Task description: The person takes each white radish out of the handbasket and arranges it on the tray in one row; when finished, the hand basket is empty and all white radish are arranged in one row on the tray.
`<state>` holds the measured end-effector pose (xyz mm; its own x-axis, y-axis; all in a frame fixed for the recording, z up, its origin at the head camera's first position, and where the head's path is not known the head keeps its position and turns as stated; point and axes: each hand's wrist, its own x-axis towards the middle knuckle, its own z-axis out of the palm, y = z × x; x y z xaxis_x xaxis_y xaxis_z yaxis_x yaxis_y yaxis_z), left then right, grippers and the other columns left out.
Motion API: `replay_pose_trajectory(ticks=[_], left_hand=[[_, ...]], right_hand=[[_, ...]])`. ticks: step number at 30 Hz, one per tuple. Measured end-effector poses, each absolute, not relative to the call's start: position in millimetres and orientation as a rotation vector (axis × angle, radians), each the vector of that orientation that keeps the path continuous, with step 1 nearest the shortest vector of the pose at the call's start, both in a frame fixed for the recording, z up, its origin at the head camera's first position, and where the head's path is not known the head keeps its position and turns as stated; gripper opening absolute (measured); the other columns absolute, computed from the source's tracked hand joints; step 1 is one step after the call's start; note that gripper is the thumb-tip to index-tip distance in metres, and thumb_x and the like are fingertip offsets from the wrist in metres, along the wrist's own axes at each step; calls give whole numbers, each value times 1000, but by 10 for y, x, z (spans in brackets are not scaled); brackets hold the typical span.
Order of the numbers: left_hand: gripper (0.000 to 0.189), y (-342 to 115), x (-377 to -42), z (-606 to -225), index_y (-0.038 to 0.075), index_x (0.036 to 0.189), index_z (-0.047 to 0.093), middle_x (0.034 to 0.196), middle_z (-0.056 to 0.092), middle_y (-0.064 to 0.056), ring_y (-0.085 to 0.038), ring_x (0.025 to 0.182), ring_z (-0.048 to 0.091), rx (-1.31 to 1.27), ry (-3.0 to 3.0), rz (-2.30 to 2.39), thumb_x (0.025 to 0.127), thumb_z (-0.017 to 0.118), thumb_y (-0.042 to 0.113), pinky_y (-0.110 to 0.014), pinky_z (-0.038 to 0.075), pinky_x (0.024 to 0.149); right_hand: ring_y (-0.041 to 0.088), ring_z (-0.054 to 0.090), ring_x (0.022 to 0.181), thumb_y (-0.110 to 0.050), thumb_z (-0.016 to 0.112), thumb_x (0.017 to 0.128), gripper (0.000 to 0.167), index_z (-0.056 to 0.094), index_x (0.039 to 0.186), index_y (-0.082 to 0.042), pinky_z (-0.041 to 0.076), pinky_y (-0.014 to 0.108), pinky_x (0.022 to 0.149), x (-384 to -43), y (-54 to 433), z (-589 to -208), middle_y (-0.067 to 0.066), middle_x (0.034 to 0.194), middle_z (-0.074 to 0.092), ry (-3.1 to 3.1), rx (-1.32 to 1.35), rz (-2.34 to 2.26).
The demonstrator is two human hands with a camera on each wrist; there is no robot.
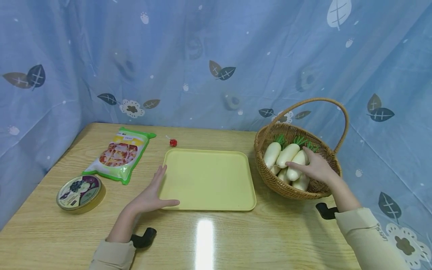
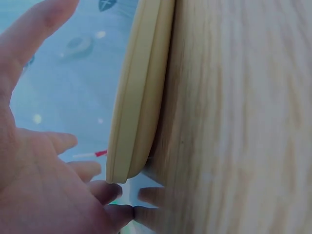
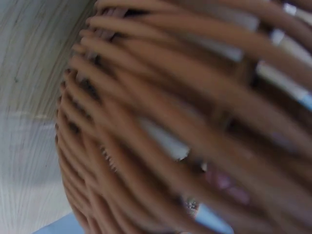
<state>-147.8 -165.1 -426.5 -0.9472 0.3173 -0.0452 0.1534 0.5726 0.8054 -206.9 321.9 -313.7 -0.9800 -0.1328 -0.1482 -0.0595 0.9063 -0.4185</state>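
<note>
Head view puts my right hand (image 1: 315, 167) over the wicker basket (image 1: 276, 184), to the right of the yellow tray (image 1: 209, 180). Its thumb and fingers are spread about one white radish (image 1: 299, 157) lying among other radishes (image 1: 272, 154); I cannot tell whether they touch it, and the right wrist view gives mostly weave. My left hand (image 1: 148, 198) is spread at the tray's left edge, its thumb by the near corner; whether it presses the rim I cannot make out. On the desk (image 1: 256, 240), a food bag (image 1: 119, 153) and a round tin (image 1: 80, 191) lie left of the tray, a red lollipop (image 1: 173, 142) just past its far edge. I judge the step in hand to be reaching for that radish; the next move calls for curling my fingers round its body, clear of its neighbours.
</note>
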Motion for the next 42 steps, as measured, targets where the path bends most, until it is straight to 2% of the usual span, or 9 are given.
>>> replay_pose_trajectory(ticks=[6,12,22,30,36,42], left_hand=[[118,-1644,-1478,-4286,9,147,-7,150,-13,-20,-42,134,-8,416,2617,1334,70,76,43,-65,6,101],[120,-1640,-1465,-4285,9,147,-6,150,-12,-20,-42,134,-6,412,2598,1359,68,78,42,-64,8,101],[119,-1649,-1463,-4291,11,147,-6,149,-13,-23,-44,134,-6,423,2585,1332,68,78,40,-66,8,100],[119,-1661,-1475,-4300,10,147,-6,148,-14,-23,-44,134,-5,422,2588,1312,68,79,38,-64,9,101],[119,-1664,-1477,-4290,8,147,-4,148,-13,-24,-45,134,-5,418,2594,1293,68,79,38,-64,9,101],[117,-1668,-1465,-4272,4,147,-1,148,-14,-25,-46,133,-6,448,2603,1280,68,80,34,-64,7,101]], right_hand=[[46,49,103,-55,53,85,103,-5,142,8,47,48,74,-2057,3203,-3139,43,129,31,2838,-122,-684],[45,49,103,-42,59,86,102,-13,141,6,53,38,66,-2052,3229,-3150,43,129,25,2715,-121,-938],[24,61,81,-31,60,88,100,-20,142,-3,54,40,66,-2037,3286,-3152,43,131,17,2549,-65,-1178],[27,60,88,-33,60,88,100,-18,143,-3,54,39,69,-2003,3329,-3132,43,135,7,2586,-11,-1161],[27,61,86,-30,61,87,99,-16,144,-5,54,40,68,-1972,3355,-3141,41,137,8,2610,-34,-1225],[30,60,87,-28,61,88,97,-16,144,-5,54,41,69,-1935,3333,-3074,37,141,-3,2615,-61,-1305]])
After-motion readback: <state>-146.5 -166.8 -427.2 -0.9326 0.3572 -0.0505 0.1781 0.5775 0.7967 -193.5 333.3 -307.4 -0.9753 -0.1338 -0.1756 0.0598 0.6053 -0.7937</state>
